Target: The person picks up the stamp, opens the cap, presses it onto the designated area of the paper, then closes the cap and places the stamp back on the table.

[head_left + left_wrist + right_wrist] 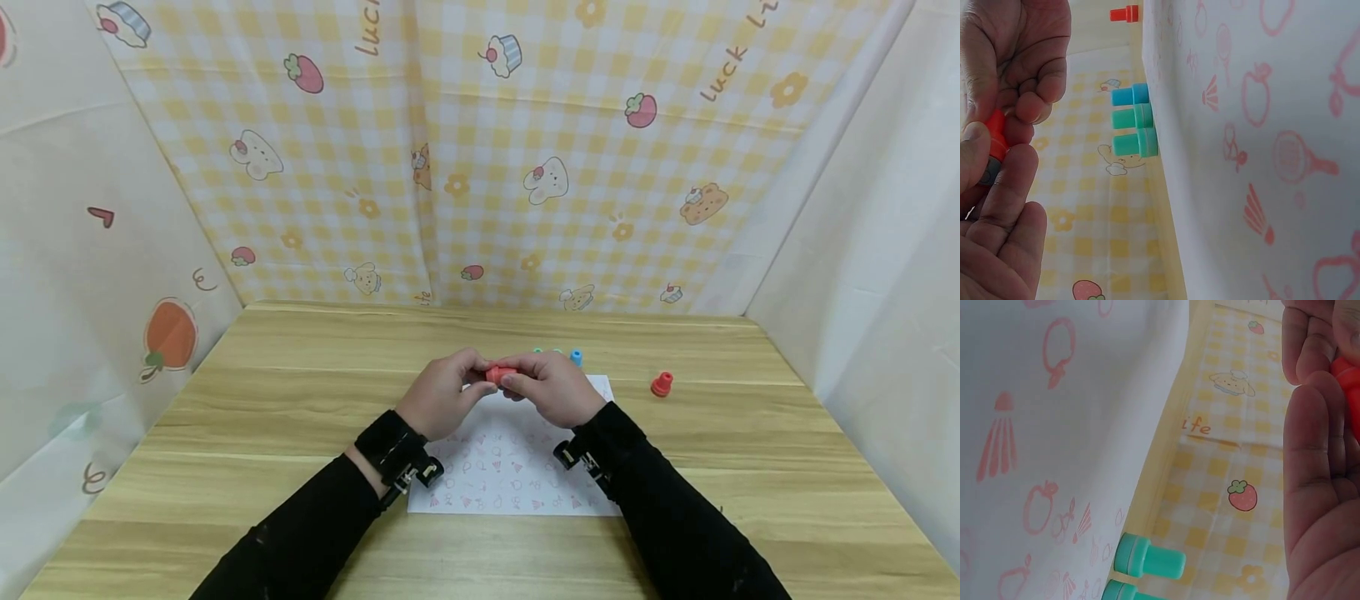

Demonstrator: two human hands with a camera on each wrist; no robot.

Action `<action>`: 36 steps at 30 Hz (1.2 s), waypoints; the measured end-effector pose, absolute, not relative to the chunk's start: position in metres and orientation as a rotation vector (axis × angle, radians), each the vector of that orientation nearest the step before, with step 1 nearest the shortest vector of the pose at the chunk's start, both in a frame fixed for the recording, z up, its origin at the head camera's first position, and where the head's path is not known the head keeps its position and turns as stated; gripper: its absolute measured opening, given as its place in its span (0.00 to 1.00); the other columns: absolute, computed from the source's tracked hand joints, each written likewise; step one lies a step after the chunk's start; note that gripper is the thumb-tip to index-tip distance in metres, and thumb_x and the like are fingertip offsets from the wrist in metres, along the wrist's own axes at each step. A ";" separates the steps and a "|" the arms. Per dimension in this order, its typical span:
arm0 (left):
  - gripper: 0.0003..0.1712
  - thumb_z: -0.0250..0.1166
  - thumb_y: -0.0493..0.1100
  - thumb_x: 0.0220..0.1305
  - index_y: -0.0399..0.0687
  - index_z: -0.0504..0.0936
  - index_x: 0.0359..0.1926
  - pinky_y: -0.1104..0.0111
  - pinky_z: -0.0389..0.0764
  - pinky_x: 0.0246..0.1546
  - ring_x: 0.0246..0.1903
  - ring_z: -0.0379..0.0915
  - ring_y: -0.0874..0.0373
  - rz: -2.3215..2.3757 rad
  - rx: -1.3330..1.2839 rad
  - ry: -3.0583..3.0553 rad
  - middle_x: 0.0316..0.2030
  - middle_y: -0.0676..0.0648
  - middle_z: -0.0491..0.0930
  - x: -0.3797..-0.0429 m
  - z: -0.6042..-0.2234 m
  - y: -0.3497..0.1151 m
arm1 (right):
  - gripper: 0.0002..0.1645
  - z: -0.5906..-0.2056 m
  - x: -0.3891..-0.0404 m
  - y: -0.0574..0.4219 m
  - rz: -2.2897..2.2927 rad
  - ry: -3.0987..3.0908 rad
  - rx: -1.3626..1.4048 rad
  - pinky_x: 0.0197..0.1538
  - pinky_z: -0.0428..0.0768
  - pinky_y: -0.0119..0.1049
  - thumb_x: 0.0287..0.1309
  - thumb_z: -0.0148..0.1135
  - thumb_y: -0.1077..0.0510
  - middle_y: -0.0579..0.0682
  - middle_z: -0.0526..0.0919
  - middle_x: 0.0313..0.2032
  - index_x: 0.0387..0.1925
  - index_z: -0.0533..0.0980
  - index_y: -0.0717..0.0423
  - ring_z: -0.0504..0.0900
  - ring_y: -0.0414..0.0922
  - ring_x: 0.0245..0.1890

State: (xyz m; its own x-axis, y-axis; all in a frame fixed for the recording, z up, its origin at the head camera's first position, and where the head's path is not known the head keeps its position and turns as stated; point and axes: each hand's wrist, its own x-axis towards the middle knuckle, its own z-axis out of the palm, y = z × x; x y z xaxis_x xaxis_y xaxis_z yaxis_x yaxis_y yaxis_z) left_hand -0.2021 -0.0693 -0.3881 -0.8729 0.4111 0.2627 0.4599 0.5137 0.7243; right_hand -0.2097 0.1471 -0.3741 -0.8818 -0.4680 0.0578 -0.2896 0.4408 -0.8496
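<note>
A small red stamp (498, 375) is held between both hands above the paper. My left hand (444, 393) pinches its left end with thumb and fingers. From the other side my right hand (553, 388) grips the right end. In the left wrist view the red stamp (997, 140) shows a grey band near its lower end, and fingers cover part of it. Only an edge of the red stamp (1349, 384) appears in the right wrist view. Below the hands lies a white paper sheet (487, 467), printed with rows of small pink-red pictures such as shuttlecocks and rackets.
Another red stamp (662, 384) stands on the wooden table (300, 358), right of the paper. Just behind the sheet are a blue stamp (576, 357) and two green ones, partly hidden by the right hand. A yellow checked curtain (480, 208) hangs at the back.
</note>
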 end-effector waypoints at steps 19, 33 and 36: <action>0.12 0.69 0.41 0.72 0.44 0.82 0.54 0.55 0.84 0.54 0.46 0.85 0.58 -1.341 -0.705 -2.696 0.44 0.50 0.89 -0.207 -0.384 -0.076 | 0.16 -0.374 -0.220 0.155 -1.660 2.298 -0.572 0.50 0.87 0.34 0.80 0.52 0.64 0.63 0.85 0.47 0.56 0.79 0.71 0.84 0.39 0.41; 0.16 0.69 0.43 0.73 0.42 0.82 0.57 0.60 0.83 0.50 0.45 0.83 0.59 -1.285 -0.634 -2.734 0.43 0.52 0.87 -0.214 -0.388 -0.083 | 0.19 -0.376 -0.225 0.165 -1.698 2.278 -0.446 0.48 0.85 0.31 0.80 0.49 0.66 0.63 0.82 0.47 0.63 0.72 0.74 0.82 0.44 0.41; 0.16 0.68 0.43 0.74 0.43 0.83 0.57 0.60 0.83 0.51 0.45 0.83 0.60 -1.282 -0.619 -2.754 0.42 0.53 0.86 -0.215 -0.389 -0.084 | 0.17 -0.376 -0.226 0.166 -1.713 2.292 -0.434 0.46 0.85 0.31 0.80 0.49 0.67 0.67 0.82 0.47 0.62 0.73 0.74 0.82 0.40 0.38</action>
